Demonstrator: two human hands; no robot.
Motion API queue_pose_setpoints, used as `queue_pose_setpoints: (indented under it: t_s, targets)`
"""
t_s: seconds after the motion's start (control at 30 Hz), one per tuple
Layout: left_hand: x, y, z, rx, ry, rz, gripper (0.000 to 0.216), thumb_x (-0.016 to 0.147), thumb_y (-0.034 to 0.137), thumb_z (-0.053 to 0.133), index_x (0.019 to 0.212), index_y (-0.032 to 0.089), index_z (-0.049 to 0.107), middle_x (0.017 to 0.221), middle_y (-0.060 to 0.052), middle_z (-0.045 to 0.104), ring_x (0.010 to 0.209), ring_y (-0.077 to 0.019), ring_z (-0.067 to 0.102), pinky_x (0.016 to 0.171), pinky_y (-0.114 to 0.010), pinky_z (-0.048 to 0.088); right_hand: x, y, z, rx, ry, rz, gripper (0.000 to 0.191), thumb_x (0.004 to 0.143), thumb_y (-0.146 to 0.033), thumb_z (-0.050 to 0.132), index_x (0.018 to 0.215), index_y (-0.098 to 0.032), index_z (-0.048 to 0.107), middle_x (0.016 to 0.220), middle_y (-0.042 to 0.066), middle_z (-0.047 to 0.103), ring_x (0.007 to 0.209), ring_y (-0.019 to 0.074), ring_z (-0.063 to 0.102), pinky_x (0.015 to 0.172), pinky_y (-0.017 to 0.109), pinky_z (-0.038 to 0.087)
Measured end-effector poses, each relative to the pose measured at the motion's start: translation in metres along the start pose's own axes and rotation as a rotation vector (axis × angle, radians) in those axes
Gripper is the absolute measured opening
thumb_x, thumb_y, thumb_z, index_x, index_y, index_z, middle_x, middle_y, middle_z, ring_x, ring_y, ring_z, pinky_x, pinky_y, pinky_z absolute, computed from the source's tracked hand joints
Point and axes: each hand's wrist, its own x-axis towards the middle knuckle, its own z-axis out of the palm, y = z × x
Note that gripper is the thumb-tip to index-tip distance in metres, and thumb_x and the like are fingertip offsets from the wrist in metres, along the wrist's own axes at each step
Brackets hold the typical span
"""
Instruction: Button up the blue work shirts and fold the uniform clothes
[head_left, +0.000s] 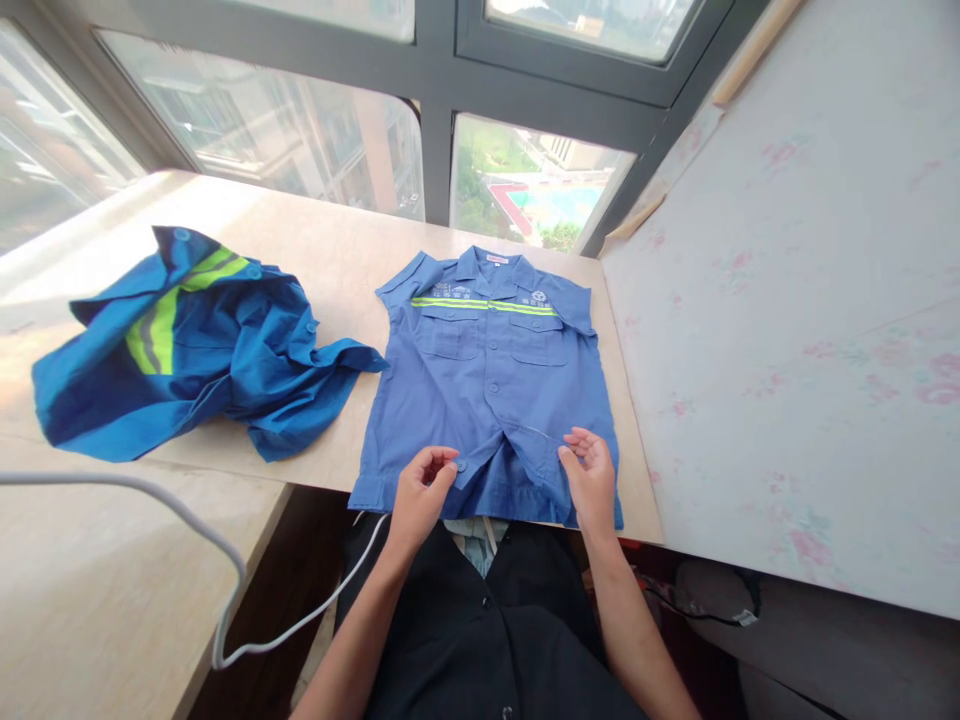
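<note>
blue work shirt (487, 390) lying flat, front up, collar pointing far, on pale ledge (337, 260) below window (525, 190); near hem reaching ledge's near edge. yellow-green stripe running across chest above two pockets. left hand (421, 492) pinching lower placket between thumb and fingertips, just beside button (461, 465). right hand (592, 478) resting on rumpled cloth near right hem, fingers half curled; cannot tell whether gripping. second blue shirt (195, 350) lying crumpled at left, apart from first. white cable (225, 560) looping across near left. flowered wall (810, 300) standing at right.
</note>
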Motion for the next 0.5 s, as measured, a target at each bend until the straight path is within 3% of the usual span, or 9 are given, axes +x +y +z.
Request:
queue_pose_setpoints:
  t_s: [0.13,0.23,0.37,0.5]
  targets:
    - [0.004,0.011,0.004,0.187,0.030,0.188,0.020,0.078,0.022,0.055,0.093,0.018,0.068,0.093,-0.004,0.067,0.085,-0.0170,0.062,0.079,-0.030,0.049,0.004,-0.020,0.002,-0.313,-0.053,-0.440,0.041,0.081,-0.015,0.049,0.119,-0.020,0.061,0.125,0.012,0.060,0.119,0.0253,0.055,0.102,0.048,0.046]
    - [0.011,0.020,0.011,0.294,-0.017,0.322,0.022,0.080,0.020,0.054,0.097,0.020,0.068,0.102,-0.005,0.068,0.093,-0.0182,0.063,0.083,-0.031,0.050,0.004,-0.038,0.008,-0.409,-0.211,-0.621,0.041,0.085,-0.011,0.043,0.120,-0.022,0.064,0.127,0.010,0.062,0.123,0.0238,0.054,0.108,0.047,0.042]
    - [0.025,0.023,0.025,0.419,-0.153,0.397,0.023,0.085,0.024,0.056,0.106,0.020,0.065,0.108,-0.006,0.068,0.101,-0.0201,0.063,0.087,-0.034,0.051,0.002,-0.053,0.025,-0.448,-0.448,-0.668,0.034,0.093,-0.020,0.049,0.125,-0.024,0.062,0.126,0.009,0.065,0.121,0.0242,0.057,0.106,0.045,0.045]
    - [0.035,0.015,0.043,0.600,-0.190,0.444,0.026,0.086,0.020,0.055,0.110,0.019,0.062,0.109,-0.008,0.067,0.102,-0.0215,0.062,0.092,-0.036,0.050,0.008,-0.053,0.042,-0.540,-0.522,-0.607,0.032,0.091,-0.026,0.059,0.122,-0.020,0.064,0.120,0.011,0.067,0.116,0.0281,0.060,0.101,0.045,0.049]
